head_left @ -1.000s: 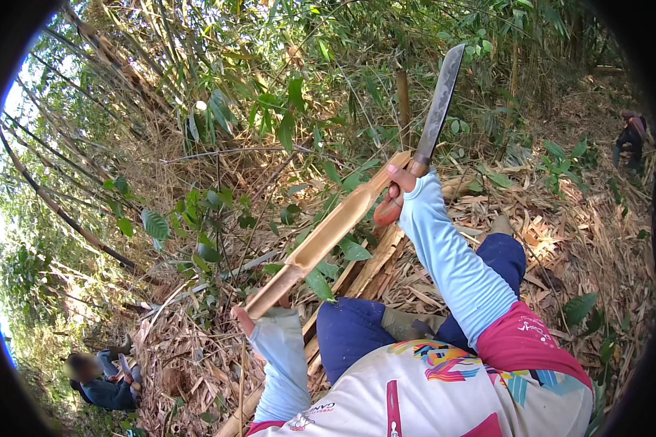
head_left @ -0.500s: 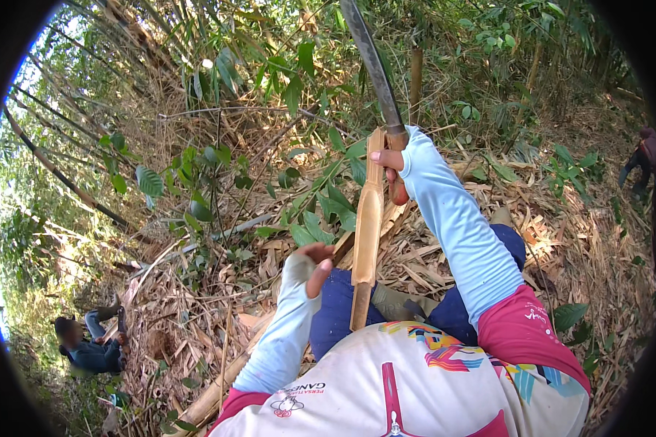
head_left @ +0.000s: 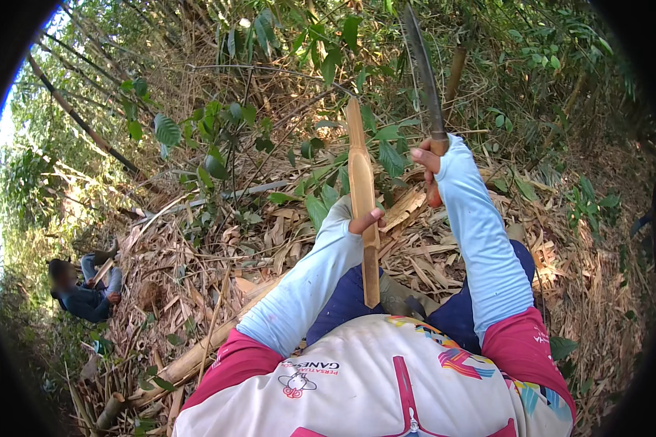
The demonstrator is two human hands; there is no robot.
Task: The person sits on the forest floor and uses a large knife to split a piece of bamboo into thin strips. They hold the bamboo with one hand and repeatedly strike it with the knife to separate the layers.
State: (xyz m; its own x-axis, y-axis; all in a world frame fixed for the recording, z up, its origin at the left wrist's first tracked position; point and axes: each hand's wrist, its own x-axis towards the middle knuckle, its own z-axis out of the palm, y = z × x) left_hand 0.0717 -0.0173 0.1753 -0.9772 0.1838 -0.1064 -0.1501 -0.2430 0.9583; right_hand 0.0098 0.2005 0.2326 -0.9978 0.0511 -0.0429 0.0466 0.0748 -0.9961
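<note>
Fingers of the left hand (head_left: 363, 221) are wrapped around a split bamboo slat (head_left: 362, 197), gripping it a little below its middle so that it stands nearly upright in front of the person's chest. Just right of the slat, the right hand (head_left: 428, 162) is closed around the reddish handle of a long machete (head_left: 423, 73), whose dark blade rises above the slat's top end and leans slightly left. Both forearms wear pale blue sleeves. Below the slat lie the person's dark blue trousers, and around it the ground is thick with dry bamboo husks (head_left: 197, 262). Beyond the slat grow leafy green stems (head_left: 226, 138). Far to the left of the slat, another person (head_left: 84, 291) crouches low among the litter.
</note>
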